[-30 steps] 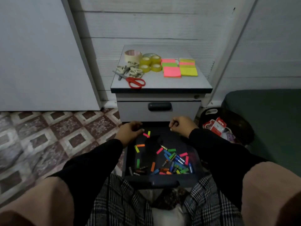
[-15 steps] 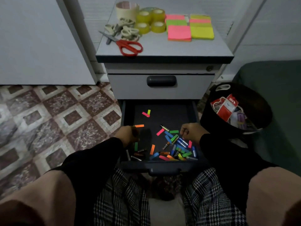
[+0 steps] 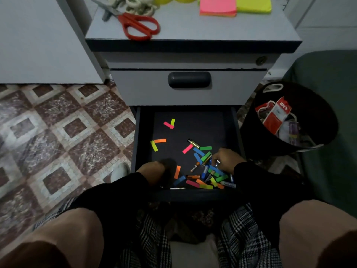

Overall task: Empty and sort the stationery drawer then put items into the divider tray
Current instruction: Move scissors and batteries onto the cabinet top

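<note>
The open drawer (image 3: 144, 132) is dark inside, strewn with neon pink, orange, green, yellow and blue strips (image 3: 187, 148). Red-handled scissors (image 3: 138, 26) and pink and yellow sticky notes (image 3: 217, 5) lie on the grey cabinet top (image 3: 193, 29). The floor (image 3: 58, 132) shows brown-and-cream diamond tiles.

1. Left hand (image 3: 154, 172) now drawn back from the far end of the open dark drawer (image 3: 139, 136) to its near left corner, knuckles up, fingers curled under.
2. Right hand (image 3: 227, 160) likewise pulled from the far end to the near right, now resting among the heap of small batteries (image 3: 205, 171) and bright paper flags (image 3: 205, 148), fingertips (image 3: 216, 162) touching them.
3. Pink and yellow-green flags (image 3: 170, 123) at the far left, once between the hands, now lying uncovered, well apart from both.
</note>
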Demonstrator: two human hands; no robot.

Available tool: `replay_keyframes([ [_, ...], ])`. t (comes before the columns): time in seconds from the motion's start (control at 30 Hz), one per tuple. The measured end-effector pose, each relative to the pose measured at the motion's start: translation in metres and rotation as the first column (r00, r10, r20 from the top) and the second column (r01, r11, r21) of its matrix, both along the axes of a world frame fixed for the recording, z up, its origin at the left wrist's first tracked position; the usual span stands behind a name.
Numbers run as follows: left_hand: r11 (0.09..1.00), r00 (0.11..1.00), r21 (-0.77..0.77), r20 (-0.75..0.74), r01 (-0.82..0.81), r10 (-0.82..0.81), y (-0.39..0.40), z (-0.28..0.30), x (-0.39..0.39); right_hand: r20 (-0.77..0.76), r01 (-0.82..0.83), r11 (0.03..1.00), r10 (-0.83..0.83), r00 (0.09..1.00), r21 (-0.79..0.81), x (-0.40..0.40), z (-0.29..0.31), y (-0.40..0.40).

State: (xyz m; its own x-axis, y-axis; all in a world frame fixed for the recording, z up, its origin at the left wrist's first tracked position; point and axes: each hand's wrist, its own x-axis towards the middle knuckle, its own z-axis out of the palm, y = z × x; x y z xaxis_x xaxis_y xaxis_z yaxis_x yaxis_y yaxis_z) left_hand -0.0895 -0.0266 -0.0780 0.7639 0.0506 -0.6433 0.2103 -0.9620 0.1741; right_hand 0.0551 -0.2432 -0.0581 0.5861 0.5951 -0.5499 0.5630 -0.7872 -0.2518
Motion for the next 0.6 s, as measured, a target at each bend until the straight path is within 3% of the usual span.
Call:
replay_keyframes([
  [0.27, 0.998, 0.987, 0.029, 0.149, 0.056, -0.060, -0.006, -0.008, -0.002, 0.043, 0.011, 1.000, -0.011, 0.999, -0.002, -0.005, -0.019, -0.001],
  [0.6, 0.999, 0.987, 0.031, 0.156, 0.028, -0.032, -0.003, -0.007, 0.007, -0.009, 0.010, 0.999, -0.010, 1.000, -0.034, -0.009, -0.029, 0.000],
])
